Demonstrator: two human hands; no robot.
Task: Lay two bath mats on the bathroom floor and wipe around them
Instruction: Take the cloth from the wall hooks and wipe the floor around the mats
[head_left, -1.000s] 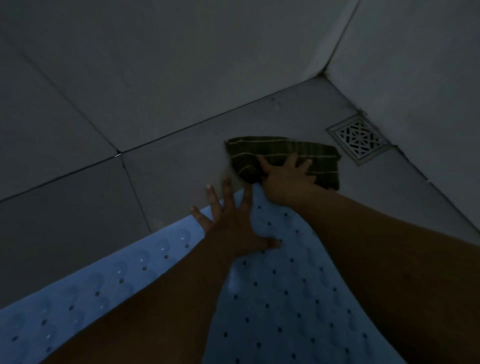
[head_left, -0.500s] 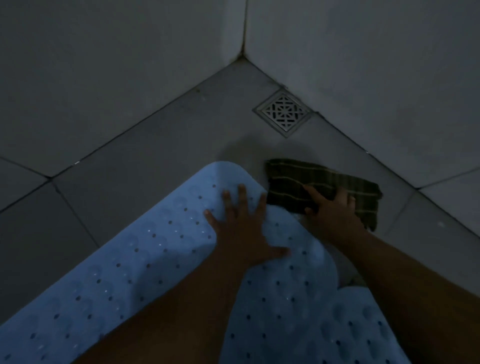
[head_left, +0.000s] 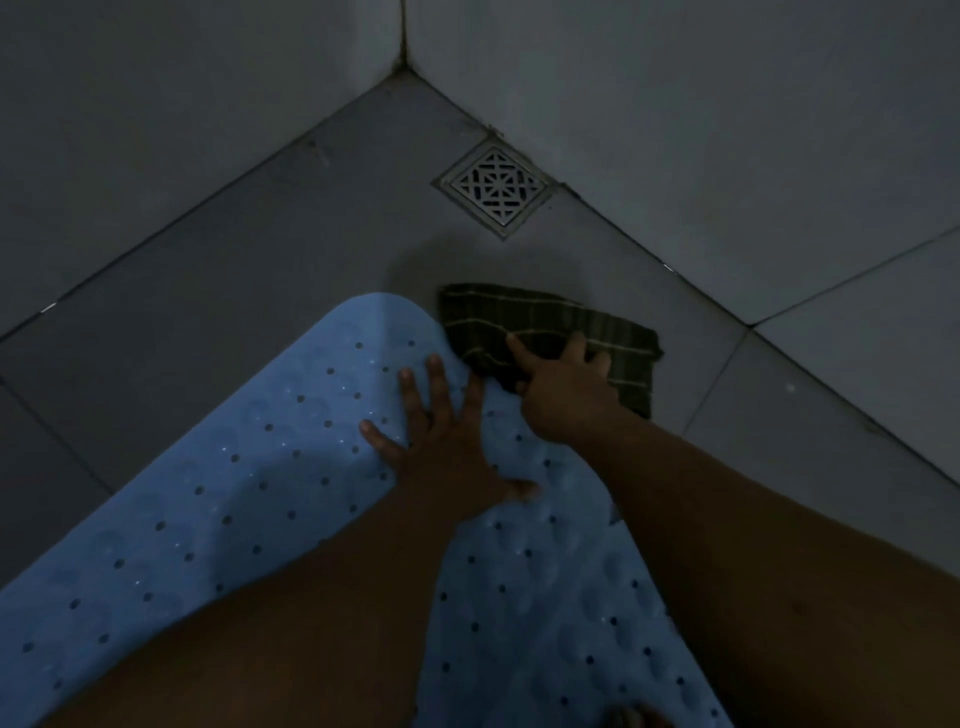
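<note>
Nearest you, the blue bath mat (head_left: 249, 499) lies flat on the grey tiled floor (head_left: 208, 291), running up from 7 o'clock. Your left hand (head_left: 441, 447) presses its rounded end, fingers spread wide and gripping nothing. At 1 o'clock from it, your right hand (head_left: 563, 389) presses down on the dark striped cloth (head_left: 519, 312), which lies against the mat's edge. Farther out at 12 o'clock, the floor drain (head_left: 496, 189) sits by the wall corner.

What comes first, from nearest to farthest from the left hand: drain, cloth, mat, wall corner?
1. Mat: right under the left hand, which presses flat on it.
2. Cloth: just past the fingertips, to the right.
3. Drain: farther on, by the right wall.
4. Wall corner: farthest, at the top.
</note>
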